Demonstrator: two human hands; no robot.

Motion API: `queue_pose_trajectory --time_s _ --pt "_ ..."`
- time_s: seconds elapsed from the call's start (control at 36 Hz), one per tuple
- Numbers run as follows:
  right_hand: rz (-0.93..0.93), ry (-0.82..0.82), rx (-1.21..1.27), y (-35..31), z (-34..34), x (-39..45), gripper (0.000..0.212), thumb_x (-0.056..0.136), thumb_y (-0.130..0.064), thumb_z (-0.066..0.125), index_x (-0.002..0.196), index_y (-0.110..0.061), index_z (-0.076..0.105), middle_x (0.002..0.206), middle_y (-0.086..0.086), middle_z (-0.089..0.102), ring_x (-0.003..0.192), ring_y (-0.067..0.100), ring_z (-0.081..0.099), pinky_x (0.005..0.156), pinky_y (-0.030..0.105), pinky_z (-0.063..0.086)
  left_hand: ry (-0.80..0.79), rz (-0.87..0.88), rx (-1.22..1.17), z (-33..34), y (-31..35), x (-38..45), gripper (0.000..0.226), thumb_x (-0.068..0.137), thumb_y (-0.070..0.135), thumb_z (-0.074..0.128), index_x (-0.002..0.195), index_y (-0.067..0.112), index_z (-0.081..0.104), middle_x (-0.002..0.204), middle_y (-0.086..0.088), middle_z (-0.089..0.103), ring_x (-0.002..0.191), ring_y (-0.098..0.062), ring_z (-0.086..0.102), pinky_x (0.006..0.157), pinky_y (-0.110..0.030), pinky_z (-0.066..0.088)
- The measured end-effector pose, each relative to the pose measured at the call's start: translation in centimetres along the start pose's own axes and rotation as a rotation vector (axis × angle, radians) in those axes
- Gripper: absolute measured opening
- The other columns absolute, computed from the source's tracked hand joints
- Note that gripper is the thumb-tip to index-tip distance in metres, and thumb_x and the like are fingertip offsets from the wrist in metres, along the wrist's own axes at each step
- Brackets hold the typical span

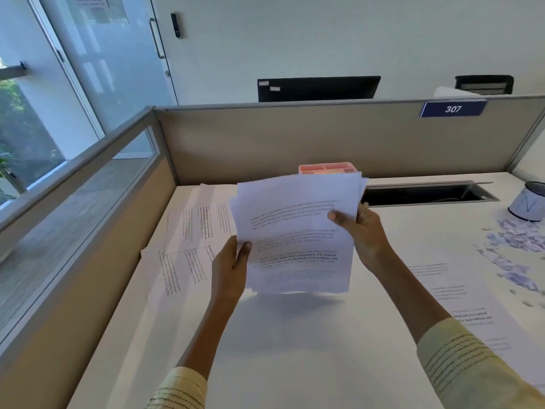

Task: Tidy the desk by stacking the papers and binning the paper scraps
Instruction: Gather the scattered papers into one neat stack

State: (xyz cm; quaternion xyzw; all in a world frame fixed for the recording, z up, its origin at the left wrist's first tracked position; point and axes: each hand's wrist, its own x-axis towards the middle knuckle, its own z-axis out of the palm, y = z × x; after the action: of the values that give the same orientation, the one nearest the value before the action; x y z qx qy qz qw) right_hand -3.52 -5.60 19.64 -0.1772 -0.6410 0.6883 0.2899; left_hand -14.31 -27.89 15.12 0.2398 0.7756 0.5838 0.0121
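Observation:
Both my hands hold a sheaf of printed white papers [295, 231] upright above the middle of the desk. My left hand [230, 267] grips its lower left edge. My right hand [362, 231] grips its right edge, thumb on the front sheet. The sheets are fanned unevenly at the top. More printed papers [188, 231] lie loose on the desk at the left, and others [454, 293] lie flat at the right. A scatter of small paper scraps [513, 249] covers the desk's far right, beside a small round bin [529, 202].
A pink desk organiser [324, 168] stands behind the held papers against the beige partition [295, 137]. A cable slot [427, 194] is cut into the white desk [295, 349] at the back right. A glass panel bounds the left side.

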Motion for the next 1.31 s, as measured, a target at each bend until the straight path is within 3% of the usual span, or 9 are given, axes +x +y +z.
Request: queue_pose_trajectory --time_s 0.25,0.36,0.47,0.64,0.83,0.92,1.11,1.22,1.31 --pt "0.157 0.04 -0.051 3.9 -0.4 -1.8 0.041 0.063 -0.019 0.085 0.1 -0.011 0.071 0.097 0.008 0.074 0.087 0.03 0.069 0.074 0.038 0.055 -0.021 -0.132 -0.049 2.3 -2.4 -1.7 0.01 0.101 0.013 0.043 0.106 0.01 0.051 0.096 0.006 0.062 0.086 -0.012 0.059 0.072 -0.029 0.049" --pt "0.119 0.029 -0.051 3.5 -0.6 -2.1 0.033 0.075 -0.012 0.078 0.106 -0.012 0.069 0.101 0.004 0.073 0.09 0.027 0.068 0.08 0.038 0.055 0.002 -0.114 -0.053 2.2 -2.6 -2.1 0.018 0.1 0.015 0.042 0.116 0.014 0.048 0.105 0.003 0.063 0.095 -0.011 0.061 0.078 -0.035 0.052" --pt "0.126 0.034 -0.05 5.2 -1.4 -3.6 0.038 0.075 -0.012 0.077 0.111 -0.015 0.067 0.107 -0.001 0.072 0.095 0.018 0.068 0.075 0.024 0.055 0.004 -0.119 0.027 2.8 -3.2 -3.4 0.028 0.099 0.007 0.043 0.126 0.015 0.046 0.114 0.004 0.061 0.097 -0.019 0.059 0.084 -0.035 0.048" --pt "0.165 0.096 -0.044 6.8 -2.3 -5.3 0.021 0.081 -0.013 0.073 0.099 -0.022 0.07 0.097 -0.003 0.074 0.091 0.016 0.068 0.074 0.022 0.053 -0.03 -0.084 0.036 3.9 -2.8 -4.8 0.016 0.095 0.009 0.048 0.098 0.02 0.06 0.088 0.01 0.063 0.078 0.003 0.054 0.064 -0.005 0.038" --pt "0.127 0.165 -0.155 6.2 -4.8 -5.6 0.027 0.082 -0.022 0.072 0.108 -0.015 0.067 0.101 0.003 0.071 0.091 0.018 0.065 0.074 0.021 0.05 0.064 -0.154 0.081 6.5 -1.7 -5.5 0.016 0.097 0.013 0.053 0.081 0.01 0.052 0.065 0.001 0.055 0.058 -0.012 0.044 0.058 -0.025 0.036" --pt "0.099 0.255 -0.205 5.9 -6.7 -6.0 0.023 0.08 -0.022 0.074 0.101 -0.017 0.068 0.092 0.001 0.071 0.08 0.012 0.064 0.065 0.016 0.049 0.029 -0.165 0.121 7.7 -0.4 -6.0 0.023 0.096 0.017 0.055 0.075 0.019 0.046 0.065 0.007 0.054 0.059 -0.008 0.048 0.053 -0.016 0.036" --pt "0.014 0.369 -0.288 3.6 -14.6 -5.9 0.029 0.076 -0.028 0.078 0.067 -0.007 0.059 0.058 -0.005 0.053 0.057 0.011 0.042 0.054 0.027 0.034 -0.043 -0.256 -0.07 13.2 2.8 -7.1 0.002 0.089 0.018 0.066 0.089 0.017 0.068 0.083 0.0 0.072 0.073 -0.014 0.069 0.067 -0.032 0.058" --pt "0.056 0.393 -0.416 3.7 -20.4 -6.1 0.059 0.068 -0.043 0.078 0.075 0.01 0.053 0.063 0.008 0.042 0.062 0.014 0.034 0.057 0.03 0.025 -0.127 -0.376 -0.197 17.9 3.8 -8.7 0.01 0.087 0.012 0.069 0.096 0.009 0.069 0.087 -0.006 0.071 0.075 -0.017 0.07 0.063 -0.032 0.06" --pt "0.155 0.417 -0.511 4.5 -24.2 -6.6 0.06 0.065 -0.04 0.079 0.071 0.01 0.047 0.065 0.008 0.035 0.062 0.015 0.029 0.059 0.031 0.021 -0.224 -0.407 -0.187 21.2 4.1 -10.1 0.022 0.086 0.009 0.069 0.107 0.011 0.064 0.091 -0.01 0.068 0.079 -0.018 0.07 0.062 -0.031 0.06"
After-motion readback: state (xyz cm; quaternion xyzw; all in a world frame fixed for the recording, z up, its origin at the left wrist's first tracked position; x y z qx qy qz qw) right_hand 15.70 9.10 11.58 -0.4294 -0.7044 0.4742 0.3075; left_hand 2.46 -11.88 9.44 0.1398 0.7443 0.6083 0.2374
